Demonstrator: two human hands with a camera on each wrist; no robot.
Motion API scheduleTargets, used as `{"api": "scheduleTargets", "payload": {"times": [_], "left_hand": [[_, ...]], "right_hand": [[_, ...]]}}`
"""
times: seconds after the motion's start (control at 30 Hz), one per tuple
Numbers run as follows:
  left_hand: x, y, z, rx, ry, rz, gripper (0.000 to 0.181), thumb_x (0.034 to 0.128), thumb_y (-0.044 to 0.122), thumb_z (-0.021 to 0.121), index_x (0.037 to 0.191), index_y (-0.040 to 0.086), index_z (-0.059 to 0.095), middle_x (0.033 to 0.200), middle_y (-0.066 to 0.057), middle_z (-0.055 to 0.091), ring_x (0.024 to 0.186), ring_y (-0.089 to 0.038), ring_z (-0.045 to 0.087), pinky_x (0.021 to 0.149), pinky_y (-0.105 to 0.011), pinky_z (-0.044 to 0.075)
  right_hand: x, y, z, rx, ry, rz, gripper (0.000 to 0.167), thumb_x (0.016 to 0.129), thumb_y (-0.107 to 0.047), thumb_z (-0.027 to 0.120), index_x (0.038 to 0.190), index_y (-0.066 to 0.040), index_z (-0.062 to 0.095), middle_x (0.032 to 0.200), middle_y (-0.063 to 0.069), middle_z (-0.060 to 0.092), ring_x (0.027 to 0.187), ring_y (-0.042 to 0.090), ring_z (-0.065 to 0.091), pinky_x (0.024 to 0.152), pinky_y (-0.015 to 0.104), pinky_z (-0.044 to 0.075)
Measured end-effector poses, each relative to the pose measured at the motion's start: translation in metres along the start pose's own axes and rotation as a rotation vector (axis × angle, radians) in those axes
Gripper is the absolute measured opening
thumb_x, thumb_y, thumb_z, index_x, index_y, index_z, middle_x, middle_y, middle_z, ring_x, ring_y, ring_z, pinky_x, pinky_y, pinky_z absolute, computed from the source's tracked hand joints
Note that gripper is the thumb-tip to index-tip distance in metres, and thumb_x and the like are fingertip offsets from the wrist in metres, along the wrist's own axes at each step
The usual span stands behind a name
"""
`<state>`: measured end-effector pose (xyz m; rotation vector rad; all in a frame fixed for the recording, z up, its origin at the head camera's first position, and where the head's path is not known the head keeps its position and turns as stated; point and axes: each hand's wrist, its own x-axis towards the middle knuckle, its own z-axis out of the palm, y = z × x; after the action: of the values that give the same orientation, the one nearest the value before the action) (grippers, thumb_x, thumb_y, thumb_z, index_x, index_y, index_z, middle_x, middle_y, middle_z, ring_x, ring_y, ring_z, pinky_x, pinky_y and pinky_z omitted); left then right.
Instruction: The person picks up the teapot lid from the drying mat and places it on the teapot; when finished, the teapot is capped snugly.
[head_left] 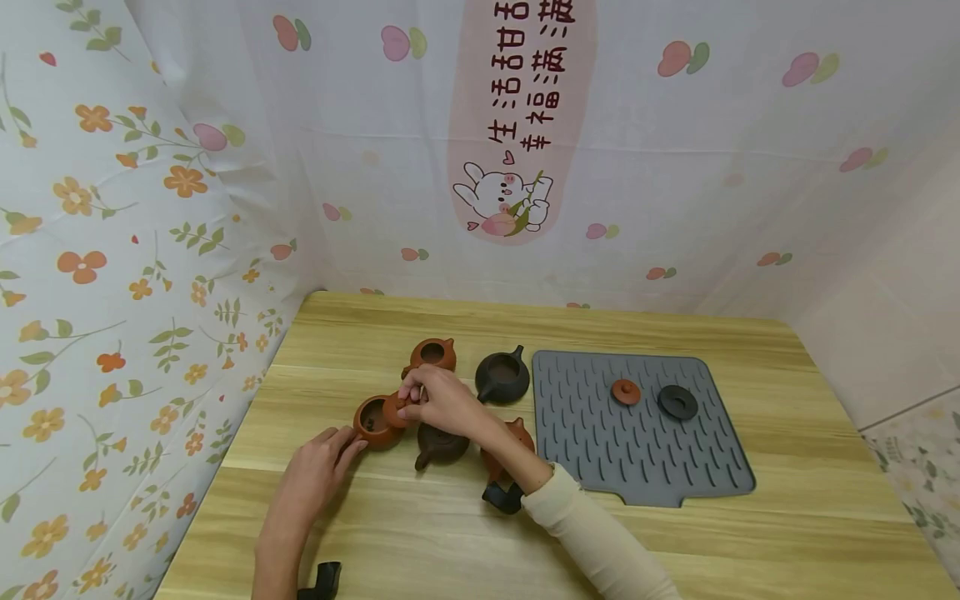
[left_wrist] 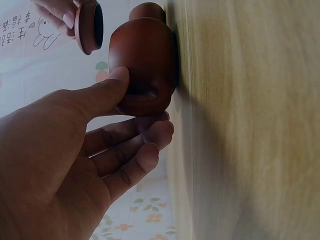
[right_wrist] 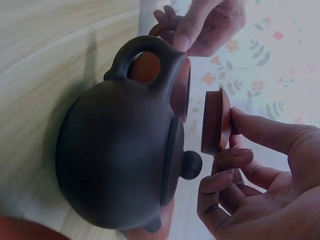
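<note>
An uncovered orange-brown teapot [head_left: 372, 426] stands at the left of the group, also seen as the red-brown pot [left_wrist: 142, 57] in the left wrist view. My left hand [head_left: 318, 471] holds its handle side, thumb on top and fingers beneath. My right hand [head_left: 447, 402] pinches an orange-brown lid [right_wrist: 216, 121] by its knob, tilted and just off the pot's open mouth. A dark teapot with its lid on [right_wrist: 112, 150] stands beside them, under my right hand in the head view.
Behind are an open orange teapot [head_left: 444, 358] and an open black teapot [head_left: 513, 387]. Another orange teapot [head_left: 522, 432] sits partly under my right forearm. A grey mat [head_left: 585, 433] at the right bears an orange lid [head_left: 626, 392] and a black lid [head_left: 678, 403].
</note>
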<state>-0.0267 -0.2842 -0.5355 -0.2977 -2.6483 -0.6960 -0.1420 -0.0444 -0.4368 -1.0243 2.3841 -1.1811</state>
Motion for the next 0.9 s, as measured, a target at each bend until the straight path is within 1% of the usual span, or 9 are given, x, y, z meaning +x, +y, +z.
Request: {"api": "scheduleTargets", "payload": {"times": [0.1, 0.2, 0.33, 0.4, 0.5, 0.57, 0.77, 0.8, 0.9], "left_hand": [[-0.002, -0.005, 0.003, 0.020, -0.013, -0.007, 0.029, 0.1126, 0.040, 0.063, 0.095, 0.017, 0.066, 0.077, 0.005, 0.060, 0.063, -0.009, 0.054, 0.056, -0.035, 0.045], [-0.005, -0.014, 0.010, 0.029, -0.014, -0.005, 0.025, 0.1111, 0.037, 0.067, 0.095, 0.018, 0.065, 0.077, 0.007, 0.060, 0.063, -0.008, 0.055, 0.056, -0.034, 0.046], [-0.006, -0.019, 0.013, 0.029, -0.016, 0.002, 0.022, 0.1104, 0.034, 0.069, 0.096, 0.018, 0.066, 0.078, 0.006, 0.060, 0.063, -0.009, 0.057, 0.057, -0.035, 0.048], [-0.007, -0.022, 0.015, 0.048, -0.031, -0.006, 0.019, 0.1095, 0.033, 0.071, 0.096, 0.020, 0.066, 0.078, 0.008, 0.060, 0.064, -0.006, 0.057, 0.058, -0.032, 0.048], [-0.007, -0.022, 0.015, 0.050, -0.053, -0.017, 0.018, 0.1086, 0.030, 0.072, 0.096, 0.019, 0.065, 0.078, 0.009, 0.059, 0.065, -0.004, 0.054, 0.058, -0.031, 0.047], [-0.007, -0.022, 0.014, 0.053, -0.060, -0.024, 0.019, 0.1089, 0.031, 0.072, 0.095, 0.020, 0.064, 0.077, 0.010, 0.058, 0.065, -0.002, 0.052, 0.059, -0.029, 0.046], [-0.005, -0.011, 0.008, 0.004, -0.004, 0.003, 0.031, 0.1137, 0.041, 0.061, 0.093, 0.018, 0.065, 0.076, 0.008, 0.058, 0.062, -0.005, 0.050, 0.056, -0.031, 0.043], [-0.004, -0.009, 0.007, -0.001, 0.001, 0.006, 0.031, 0.1137, 0.041, 0.061, 0.094, 0.017, 0.065, 0.076, 0.007, 0.058, 0.062, -0.006, 0.051, 0.056, -0.032, 0.043], [-0.004, -0.013, 0.009, 0.012, -0.018, -0.008, 0.026, 0.1122, 0.038, 0.065, 0.094, 0.018, 0.065, 0.077, 0.007, 0.059, 0.062, -0.005, 0.051, 0.056, -0.031, 0.044]], "right_hand": [[0.003, -0.002, 0.004, -0.003, -0.011, -0.006, 0.013, 0.098, -0.009, 0.084, 0.104, -0.007, 0.073, 0.095, 0.003, 0.062, 0.080, 0.005, 0.053, 0.075, 0.022, 0.048], [0.006, -0.004, 0.007, -0.011, -0.018, -0.004, 0.012, 0.098, -0.009, 0.084, 0.104, -0.007, 0.073, 0.096, 0.004, 0.063, 0.083, 0.007, 0.054, 0.076, 0.022, 0.048], [0.010, -0.008, 0.011, -0.021, -0.031, 0.003, 0.012, 0.098, -0.011, 0.084, 0.104, -0.007, 0.074, 0.095, 0.003, 0.063, 0.084, 0.007, 0.055, 0.076, 0.022, 0.048], [0.012, -0.009, 0.013, -0.023, -0.037, 0.005, 0.012, 0.098, -0.011, 0.084, 0.104, -0.008, 0.073, 0.095, 0.002, 0.063, 0.083, 0.007, 0.055, 0.075, 0.021, 0.048], [0.013, -0.010, 0.014, -0.029, -0.040, 0.009, 0.013, 0.098, -0.011, 0.084, 0.103, -0.008, 0.073, 0.094, 0.002, 0.063, 0.082, 0.006, 0.056, 0.075, 0.021, 0.049], [0.014, -0.010, 0.015, -0.035, -0.040, 0.012, 0.012, 0.098, -0.011, 0.084, 0.103, -0.009, 0.073, 0.094, 0.002, 0.064, 0.082, 0.006, 0.056, 0.075, 0.021, 0.048], [0.016, -0.008, 0.017, -0.054, -0.038, 0.022, 0.013, 0.098, -0.011, 0.085, 0.102, -0.009, 0.073, 0.093, 0.002, 0.064, 0.082, 0.007, 0.057, 0.075, 0.021, 0.049], [0.017, -0.008, 0.017, -0.056, -0.040, 0.025, 0.013, 0.097, -0.011, 0.085, 0.102, -0.009, 0.073, 0.093, 0.002, 0.064, 0.081, 0.007, 0.057, 0.075, 0.021, 0.049], [0.018, -0.007, 0.017, -0.065, -0.047, 0.030, 0.013, 0.098, -0.012, 0.085, 0.102, -0.009, 0.073, 0.092, 0.001, 0.063, 0.081, 0.006, 0.057, 0.075, 0.020, 0.049]]}}
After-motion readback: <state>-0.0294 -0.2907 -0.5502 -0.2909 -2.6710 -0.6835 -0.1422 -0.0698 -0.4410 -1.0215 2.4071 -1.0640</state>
